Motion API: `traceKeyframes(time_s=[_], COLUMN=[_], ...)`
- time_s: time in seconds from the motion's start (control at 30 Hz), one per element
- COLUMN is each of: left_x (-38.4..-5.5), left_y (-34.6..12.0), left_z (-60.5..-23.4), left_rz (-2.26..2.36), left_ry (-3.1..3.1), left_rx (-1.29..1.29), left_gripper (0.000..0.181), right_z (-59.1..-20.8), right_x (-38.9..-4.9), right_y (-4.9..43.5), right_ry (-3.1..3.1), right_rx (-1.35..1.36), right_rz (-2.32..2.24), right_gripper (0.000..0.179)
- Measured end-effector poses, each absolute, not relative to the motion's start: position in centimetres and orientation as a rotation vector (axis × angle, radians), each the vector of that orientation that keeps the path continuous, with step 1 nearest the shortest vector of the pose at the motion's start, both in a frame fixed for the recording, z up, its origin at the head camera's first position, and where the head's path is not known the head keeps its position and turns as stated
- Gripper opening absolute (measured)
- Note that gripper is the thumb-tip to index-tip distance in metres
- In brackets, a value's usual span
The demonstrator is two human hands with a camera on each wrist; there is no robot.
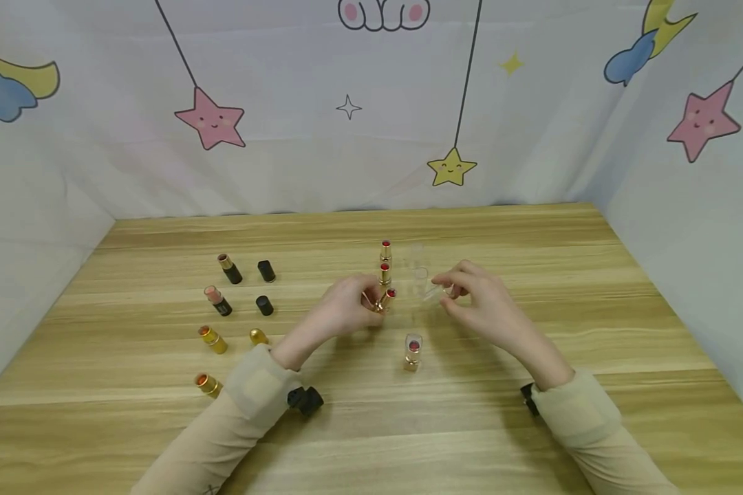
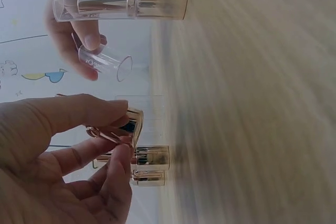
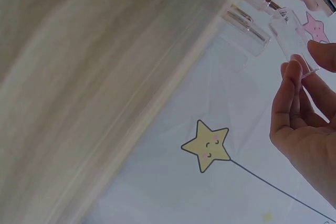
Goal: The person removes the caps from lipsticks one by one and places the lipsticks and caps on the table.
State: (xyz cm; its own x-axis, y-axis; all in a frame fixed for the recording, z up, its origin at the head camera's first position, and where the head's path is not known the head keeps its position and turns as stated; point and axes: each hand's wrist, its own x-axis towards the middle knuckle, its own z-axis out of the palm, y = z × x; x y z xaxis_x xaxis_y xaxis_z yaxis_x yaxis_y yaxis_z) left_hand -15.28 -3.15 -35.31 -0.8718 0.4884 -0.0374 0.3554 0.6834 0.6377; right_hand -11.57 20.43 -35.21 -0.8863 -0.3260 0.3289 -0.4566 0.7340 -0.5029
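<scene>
Between thumb and fingers my left hand (image 1: 349,304) pinches a gold lipstick (image 1: 382,301) with a red tip, tilted just above the table. Facing it, my right hand (image 1: 479,300) pinches a clear lipstick cap (image 3: 291,38) by one end, its mouth tipped toward the table. Cap and lipstick are apart. Two uncapped gold lipsticks (image 1: 385,273) stand behind the left hand. Clear caps (image 1: 420,277) stand to the right of them, hard to make out. Nearer the body, a capped gold lipstick (image 1: 412,353) stands upright, its clear cap on.
On the left stand uncapped lipsticks: a black one with gold (image 1: 230,269), a pink-tipped one (image 1: 217,300) and gold ones (image 1: 212,339). Black caps (image 1: 266,271) and a gold cap (image 1: 258,336) stand beside them. A printed curtain (image 1: 285,165) borders the wooden table (image 1: 371,447).
</scene>
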Motion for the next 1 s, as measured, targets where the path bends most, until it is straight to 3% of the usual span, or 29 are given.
traceKeyframes(time_s=[1.0], left_x=[-15.9], left_y=[-1.9], left_z=[-36.7], left_rz=[0.823], left_ry=[2.696], left_rx=[0.681], left_gripper=[0.026], right_z=[-35.8], right_x=[-12.3], right_y=[18.8], right_ry=[-2.768], right_rx=[0.783], right_rz=[0.593], right_gripper=[0.022])
